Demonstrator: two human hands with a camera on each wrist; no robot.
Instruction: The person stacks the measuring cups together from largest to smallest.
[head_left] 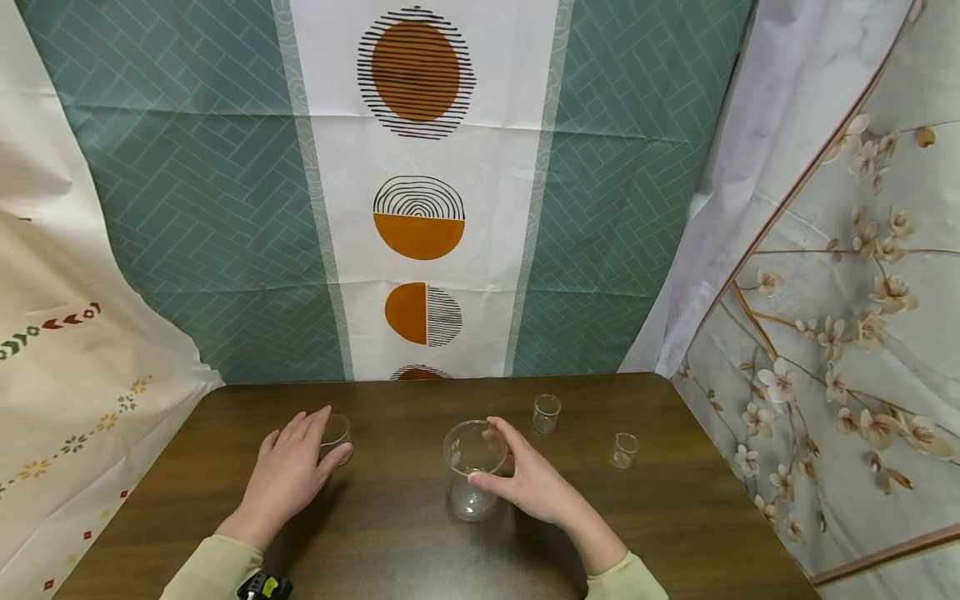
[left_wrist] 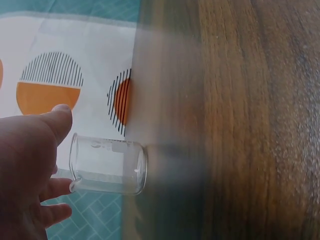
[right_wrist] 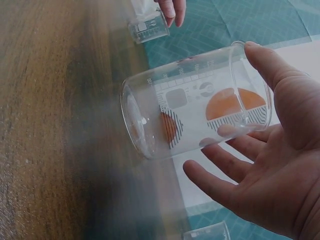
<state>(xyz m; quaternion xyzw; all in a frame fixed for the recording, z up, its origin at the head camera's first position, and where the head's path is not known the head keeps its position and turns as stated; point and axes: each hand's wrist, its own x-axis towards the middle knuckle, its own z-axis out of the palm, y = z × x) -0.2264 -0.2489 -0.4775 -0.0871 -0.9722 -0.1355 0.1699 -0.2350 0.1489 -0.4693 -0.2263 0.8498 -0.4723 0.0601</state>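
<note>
A large clear glass beaker (head_left: 471, 479) stands upright in the middle of the brown table. My right hand (head_left: 536, 483) holds it near the rim, thumb on the near side and fingers round the far side; in the right wrist view several fingertips show through or beside the glass. To the left, my left hand (head_left: 288, 471) is beside a smaller glass beaker (left_wrist: 109, 167), which it partly hides in the head view. In the left wrist view the thumb (left_wrist: 62, 120) is apart from that beaker, and the fingers are loosely bent near its rim.
Two more small glass beakers stand to the right: one farther back (head_left: 547, 414), the smallest (head_left: 625, 451) nearer the right edge. A patterned cloth (head_left: 420, 167) hangs behind the table (head_left: 390, 550), with other cloths at both sides.
</note>
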